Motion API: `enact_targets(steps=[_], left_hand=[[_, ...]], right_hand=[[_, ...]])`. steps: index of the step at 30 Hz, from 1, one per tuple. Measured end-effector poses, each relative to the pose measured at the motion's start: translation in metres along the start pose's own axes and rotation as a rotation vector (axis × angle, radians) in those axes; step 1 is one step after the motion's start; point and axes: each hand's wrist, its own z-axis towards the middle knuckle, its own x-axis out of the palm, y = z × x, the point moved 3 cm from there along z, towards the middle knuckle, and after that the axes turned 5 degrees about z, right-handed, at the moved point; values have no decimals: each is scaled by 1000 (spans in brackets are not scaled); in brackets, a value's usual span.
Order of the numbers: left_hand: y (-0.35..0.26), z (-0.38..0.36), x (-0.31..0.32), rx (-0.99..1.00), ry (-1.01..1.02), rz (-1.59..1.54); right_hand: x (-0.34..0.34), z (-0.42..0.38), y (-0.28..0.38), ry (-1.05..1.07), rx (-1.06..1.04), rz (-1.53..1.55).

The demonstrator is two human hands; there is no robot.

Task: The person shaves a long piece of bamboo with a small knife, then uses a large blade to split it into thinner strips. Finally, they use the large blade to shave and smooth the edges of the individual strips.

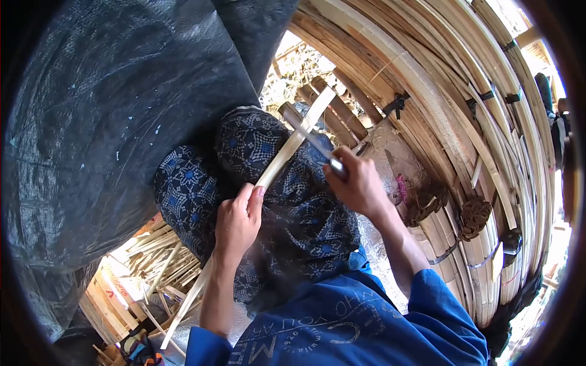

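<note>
- the left hand is closed around a long pale bamboo strip; the thumb lies along it and the fingers wrap from below.
- the strip runs in a diagonal line, from the low left near the scraps up to the upper right, and it rests over the knee, which is covered by a dark blue patterned cloth.
- the right hand is closed on the handle of a knife; the blade crosses the strip near its upper part, and it seems to touch it.
- as i judge, the work on this strip is in the middle: the blade sits near the upper end, and the long lower part behind the left hand looks not different, so i cannot tell how much is already shaved.
- many thin bamboo scraps lie on the ground at the low left, so much cutting appears done already.
- on the right, bundles of bamboo strips stand bent and tied with dark bands; they look ready.
- a black plastic sheet covers the upper left.
- the blue shirt has white letters, seen upside down; i read only parts like "you", the rest is not clear.
</note>
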Motion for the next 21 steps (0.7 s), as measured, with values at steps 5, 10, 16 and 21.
enact_targets(steps=[5,10,16,21], left_hand=[[0,-4,3,38,-94,75],[1,-3,9,37,-87,33],[-2,-2,12,56,-117,2],[-4,-2,12,61,-120,-25]], right_hand=[[11,16,-4,2,-16,-233],[18,29,-14,-83,-119,-329],[8,48,-18,-150,-170,-400],[30,28,0,-22,-347,-327]])
